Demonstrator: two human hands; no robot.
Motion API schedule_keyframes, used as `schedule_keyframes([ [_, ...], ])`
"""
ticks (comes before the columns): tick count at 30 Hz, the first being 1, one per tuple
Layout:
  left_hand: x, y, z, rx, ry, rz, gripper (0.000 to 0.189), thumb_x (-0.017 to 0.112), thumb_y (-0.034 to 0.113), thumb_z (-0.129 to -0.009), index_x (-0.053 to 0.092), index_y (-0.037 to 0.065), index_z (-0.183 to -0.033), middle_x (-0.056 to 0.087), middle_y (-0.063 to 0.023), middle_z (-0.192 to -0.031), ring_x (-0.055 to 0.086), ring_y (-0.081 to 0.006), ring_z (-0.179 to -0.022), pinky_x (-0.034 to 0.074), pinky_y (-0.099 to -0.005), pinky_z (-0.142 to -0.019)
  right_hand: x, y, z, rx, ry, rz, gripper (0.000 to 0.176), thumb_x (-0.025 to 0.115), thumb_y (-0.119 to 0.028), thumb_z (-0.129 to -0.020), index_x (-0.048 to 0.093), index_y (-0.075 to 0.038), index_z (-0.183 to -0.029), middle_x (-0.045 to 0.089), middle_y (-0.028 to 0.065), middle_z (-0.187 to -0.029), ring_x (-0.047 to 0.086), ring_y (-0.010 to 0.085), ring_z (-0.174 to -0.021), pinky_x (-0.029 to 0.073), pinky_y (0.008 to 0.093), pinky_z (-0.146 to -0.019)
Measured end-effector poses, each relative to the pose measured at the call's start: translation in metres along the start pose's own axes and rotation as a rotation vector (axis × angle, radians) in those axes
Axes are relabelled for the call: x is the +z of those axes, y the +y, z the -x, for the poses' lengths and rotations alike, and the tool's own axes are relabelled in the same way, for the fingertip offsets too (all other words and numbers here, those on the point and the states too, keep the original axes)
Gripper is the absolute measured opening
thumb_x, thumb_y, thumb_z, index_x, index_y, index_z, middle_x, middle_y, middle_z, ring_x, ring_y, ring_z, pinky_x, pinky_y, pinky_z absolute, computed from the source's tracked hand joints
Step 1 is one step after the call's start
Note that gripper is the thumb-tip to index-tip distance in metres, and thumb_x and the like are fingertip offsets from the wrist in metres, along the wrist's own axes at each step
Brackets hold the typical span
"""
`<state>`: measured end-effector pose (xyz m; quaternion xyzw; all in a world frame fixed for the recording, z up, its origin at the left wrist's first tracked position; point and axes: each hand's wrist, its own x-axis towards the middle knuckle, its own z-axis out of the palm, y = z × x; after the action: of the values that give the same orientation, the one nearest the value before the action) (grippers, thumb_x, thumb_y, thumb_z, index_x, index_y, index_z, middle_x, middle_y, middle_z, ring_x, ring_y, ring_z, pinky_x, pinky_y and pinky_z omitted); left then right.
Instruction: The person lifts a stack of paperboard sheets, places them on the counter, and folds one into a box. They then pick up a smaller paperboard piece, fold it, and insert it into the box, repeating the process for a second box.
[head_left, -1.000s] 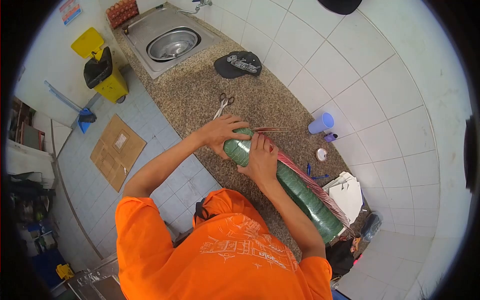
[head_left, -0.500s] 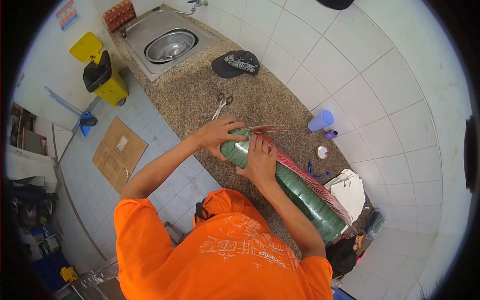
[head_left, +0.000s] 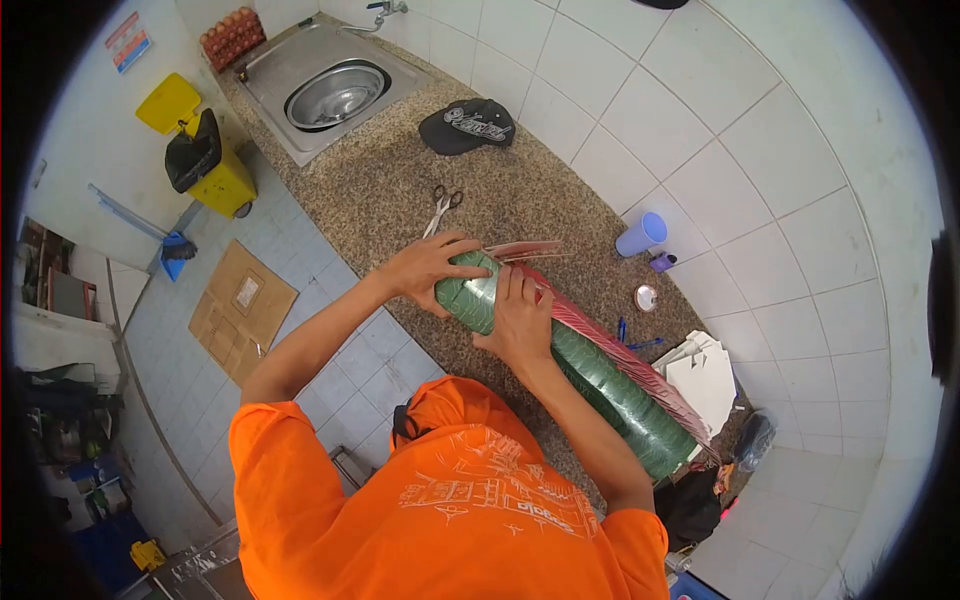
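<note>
A long green roll (head_left: 628, 400) with a shiny, clear-looking wrap lies slantwise over the speckled counter. Along its far side runs red, finely striped material (head_left: 610, 345), whose loose end (head_left: 530, 248) sticks out past the roll's upper left end. My left hand (head_left: 428, 272) curls around that end, fingers on top and thumb below. Close beside it, my right hand (head_left: 520, 315) grips the roll, fingertips at the red edge and thumb on the near side. Scissors (head_left: 441, 212) lie just beyond my left hand.
A black cap (head_left: 467, 127) sits near the metal sink (head_left: 340, 95). Toward the tiled wall stand a blue cup (head_left: 641, 234) and a small purple item (head_left: 662, 262), with a round tin (head_left: 646, 298), blue pens (head_left: 622, 330) and white sheets (head_left: 698, 375) nearby.
The loose red end beyond the roll has shifted slightly and shows more of its flat side. Both hands keep their places on the roll. The view has tilted a little.
</note>
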<state>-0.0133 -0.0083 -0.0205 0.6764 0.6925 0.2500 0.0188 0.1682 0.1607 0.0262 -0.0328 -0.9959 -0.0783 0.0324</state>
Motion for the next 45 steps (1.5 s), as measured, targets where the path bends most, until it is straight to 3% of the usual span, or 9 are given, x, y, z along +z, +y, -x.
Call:
schedule_keyframes([
  [12, -0.008, 0.001, 0.001, -0.022, -0.043, -0.009, 0.094, 0.093, 0.041, -0.051, 0.062, 0.027, -0.139, 0.047, -0.0152, -0.148, 0.044, -0.0429, -0.135, 0.047, -0.0528, -0.108, 0.001, 0.001, 0.000, 0.011, 0.017, 0.022, 0.121, 0.091, -0.061, -0.049, 0.045, 0.002, -0.141, 0.057, 0.0125, -0.131, 0.058, 0.0248, -0.112, 0.046, 0.0441, -0.095],
  [14, -0.007, 0.004, 0.002, -0.059, -0.028, 0.007, 0.094, 0.092, 0.040, -0.050, 0.063, 0.028, -0.138, 0.046, -0.0153, -0.148, 0.045, -0.0429, -0.134, 0.047, -0.0523, -0.108, 0.002, 0.000, 0.001, -0.001, 0.061, 0.045, 0.114, 0.090, -0.058, -0.051, 0.048, 0.000, -0.139, 0.056, 0.0094, -0.123, 0.058, 0.0227, -0.111, 0.046, 0.0470, -0.095],
  [21, -0.013, -0.009, 0.001, -0.009, -0.119, 0.032, 0.096, 0.092, 0.040, -0.051, 0.061, 0.030, -0.141, 0.044, -0.0164, -0.150, 0.044, -0.0443, -0.136, 0.045, -0.0530, -0.110, 0.003, 0.000, 0.002, 0.003, 0.070, 0.027, 0.114, 0.090, -0.056, -0.051, 0.047, 0.000, -0.139, 0.056, 0.0097, -0.122, 0.058, 0.0233, -0.111, 0.045, 0.0477, -0.096],
  [29, -0.015, -0.018, 0.009, -0.013, -0.084, -0.016, 0.099, 0.092, 0.047, -0.054, 0.057, 0.032, -0.145, 0.043, -0.0194, -0.152, 0.045, -0.0462, -0.138, 0.041, -0.0545, -0.114, 0.004, -0.001, 0.005, 0.020, 0.032, 0.024, 0.117, 0.091, -0.059, -0.051, 0.046, 0.002, -0.140, 0.055, 0.0131, -0.130, 0.056, 0.0272, -0.119, 0.045, 0.0504, -0.099],
  [36, -0.031, -0.041, 0.011, 0.051, -0.190, -0.059, 0.097, 0.091, 0.049, -0.057, 0.058, 0.028, -0.145, 0.044, -0.0217, -0.151, 0.046, -0.0465, -0.136, 0.040, -0.0562, -0.114, 0.004, -0.001, 0.008, 0.035, 0.126, 0.034, 0.114, 0.092, -0.056, -0.050, 0.048, 0.001, -0.139, 0.058, 0.0117, -0.126, 0.058, 0.0263, -0.115, 0.046, 0.0468, -0.094],
  [38, -0.034, -0.058, 0.018, 0.087, -0.106, -0.029, 0.096, 0.091, 0.049, -0.056, 0.059, 0.021, -0.141, 0.043, -0.0239, -0.150, 0.046, -0.0471, -0.136, 0.041, -0.0572, -0.112, 0.005, -0.001, 0.008, 0.032, 0.052, -0.002, 0.118, 0.092, -0.058, -0.049, 0.047, 0.002, -0.140, 0.055, 0.0145, -0.130, 0.056, 0.0293, -0.118, 0.045, 0.0512, -0.097],
  [42, -0.065, -0.088, 0.029, 0.050, 0.062, -0.105, 0.098, 0.091, 0.050, -0.055, 0.057, 0.016, -0.140, 0.044, -0.0254, -0.148, 0.045, -0.0478, -0.136, 0.040, -0.0578, -0.112, 0.004, 0.000, 0.009, 0.046, 0.033, 0.006, 0.119, 0.092, -0.058, -0.049, 0.047, 0.003, -0.141, 0.055, 0.0152, -0.130, 0.055, 0.0301, -0.118, 0.045, 0.0504, -0.097],
  [45, -0.073, -0.091, 0.018, -0.150, 0.361, -0.147, 0.099, 0.089, 0.050, -0.061, 0.049, 0.015, -0.144, 0.045, -0.0246, -0.144, 0.046, -0.0474, -0.135, 0.040, -0.0549, -0.110, 0.002, 0.000, 0.009, 0.029, 0.041, 0.004, 0.118, 0.091, -0.057, -0.050, 0.046, 0.003, -0.142, 0.056, 0.0160, -0.129, 0.054, 0.0303, -0.119, 0.044, 0.0495, -0.098],
])
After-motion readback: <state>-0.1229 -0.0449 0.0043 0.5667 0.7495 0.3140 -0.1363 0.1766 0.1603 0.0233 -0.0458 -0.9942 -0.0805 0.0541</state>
